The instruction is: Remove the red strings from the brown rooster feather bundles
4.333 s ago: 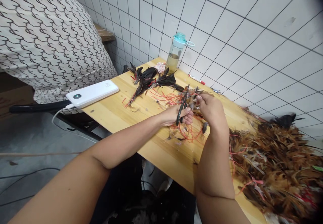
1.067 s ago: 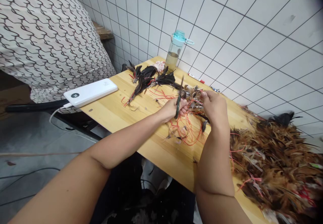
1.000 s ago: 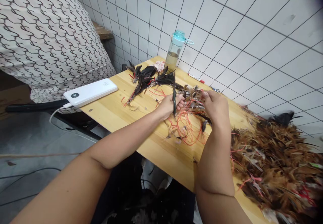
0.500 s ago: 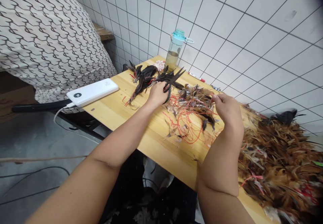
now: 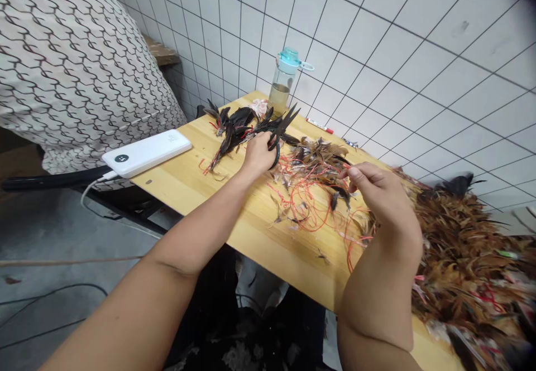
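My left hand (image 5: 258, 153) is closed round the handles of dark scissors (image 5: 285, 123), whose parted blades point away over black feathers (image 5: 234, 136). Those feathers lie in small bundles with red ties. My right hand (image 5: 372, 184) is in a pinch above the table, with a bit of red string (image 5: 347, 165) showing at its fingertips. Beside it spreads a loose pile of brown feathers (image 5: 320, 153), and a tangle of red string (image 5: 305, 203) lies in front of that pile.
A water bottle (image 5: 280, 83) stands at the far corner of the wooden table (image 5: 251, 226), near a red-and-white marker (image 5: 320, 126). On the left edge lies a white power bank (image 5: 146, 153) with a cable. A large heap of brown feathers (image 5: 464, 248) covers the right side. A tiled wall borders the back.
My right hand has moved slightly toward me and turned, its fingertips still pinched. The left hand keeps the scissors in about the same place. The view has shifted a little.
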Demonstrator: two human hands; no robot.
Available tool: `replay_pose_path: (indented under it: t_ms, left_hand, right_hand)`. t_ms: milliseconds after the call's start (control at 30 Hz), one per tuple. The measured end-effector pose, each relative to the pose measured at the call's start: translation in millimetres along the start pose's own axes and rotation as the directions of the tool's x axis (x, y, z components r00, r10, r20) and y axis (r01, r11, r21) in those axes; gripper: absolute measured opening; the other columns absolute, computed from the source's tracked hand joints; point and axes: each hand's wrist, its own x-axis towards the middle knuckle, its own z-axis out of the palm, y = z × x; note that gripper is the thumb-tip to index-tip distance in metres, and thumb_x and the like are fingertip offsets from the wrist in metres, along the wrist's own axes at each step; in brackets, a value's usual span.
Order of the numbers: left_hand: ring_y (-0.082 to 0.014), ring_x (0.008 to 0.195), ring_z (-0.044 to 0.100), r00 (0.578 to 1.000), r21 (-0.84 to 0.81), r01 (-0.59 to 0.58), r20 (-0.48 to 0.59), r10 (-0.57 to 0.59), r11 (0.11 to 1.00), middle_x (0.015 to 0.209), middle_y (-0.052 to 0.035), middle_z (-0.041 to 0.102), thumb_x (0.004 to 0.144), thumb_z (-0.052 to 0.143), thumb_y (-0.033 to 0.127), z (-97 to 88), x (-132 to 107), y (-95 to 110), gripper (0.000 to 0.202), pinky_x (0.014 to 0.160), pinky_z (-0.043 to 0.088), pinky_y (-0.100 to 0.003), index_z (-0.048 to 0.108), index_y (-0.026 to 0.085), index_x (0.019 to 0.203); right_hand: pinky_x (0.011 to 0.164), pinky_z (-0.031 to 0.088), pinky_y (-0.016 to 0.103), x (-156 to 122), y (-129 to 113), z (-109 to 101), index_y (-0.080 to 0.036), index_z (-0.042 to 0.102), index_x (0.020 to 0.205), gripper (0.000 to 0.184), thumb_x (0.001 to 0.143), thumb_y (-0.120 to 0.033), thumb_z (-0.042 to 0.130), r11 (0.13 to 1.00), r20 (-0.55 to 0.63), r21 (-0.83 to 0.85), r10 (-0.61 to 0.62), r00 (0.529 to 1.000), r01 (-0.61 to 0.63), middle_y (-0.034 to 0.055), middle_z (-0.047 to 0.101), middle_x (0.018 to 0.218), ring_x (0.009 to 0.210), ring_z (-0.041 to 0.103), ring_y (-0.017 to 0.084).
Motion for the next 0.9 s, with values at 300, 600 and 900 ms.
replay_pose_path:
  t_ms: [300, 600, 900]
  left_hand:
    - [-0.0100, 0.069, 0.059, 0.819, -0.683, 0.327, 0.549, 0.164, 0.653, 0.089, -0.0057, 0.069, 0.067, 0.080, 0.045, 13.6, -29.8, 23.5, 0.049, 0.062, 0.044, -0.021, 0.070, 0.013, 0.103]
    - [-0.0070, 0.056, 0.053, 0.787, -0.649, 0.382, 0.602, 0.137, 0.658, 0.062, 0.0000, 0.060, 0.066, 0.081, 0.044, 30.5, -44.6, 27.9, 0.039, 0.052, 0.041, -0.018, 0.064, 0.011, 0.078]
    - [-0.0042, 0.047, 0.043, 0.945, -0.691, 0.295, 0.311, -0.096, 0.660, 0.056, 0.0053, 0.049, 0.071, 0.077, 0.039, 18.2, -22.6, 21.3, 0.033, 0.045, 0.034, -0.016, 0.056, 0.015, 0.076]
  right_hand:
    - [0.076, 0.045, 0.032, -4.3, 14.8, 50.5, -0.020, 0.071, 0.080, 0.032, 0.089, -0.040, 0.047, 0.999, -0.034, -0.035, 0.003, 0.999, -0.004, 0.0066, 0.071, 0.084, 0.081, 0.062, 0.020]
    - [0.063, 0.036, 0.027, -4.8, 8.0, 81.1, -0.020, 0.065, 0.071, 0.033, 0.090, -0.038, 0.045, 0.997, 0.000, -0.079, 0.017, 1.000, -0.017, 0.0040, 0.064, 0.068, 0.064, 0.054, 0.017]
    - [0.052, 0.029, 0.026, -8.5, 38.1, 77.2, -0.019, 0.067, 0.074, 0.040, 0.085, -0.053, 0.051, 0.966, -0.005, 0.231, 0.121, 0.993, -0.117, -0.0034, 0.044, 0.051, 0.050, 0.039, 0.012]
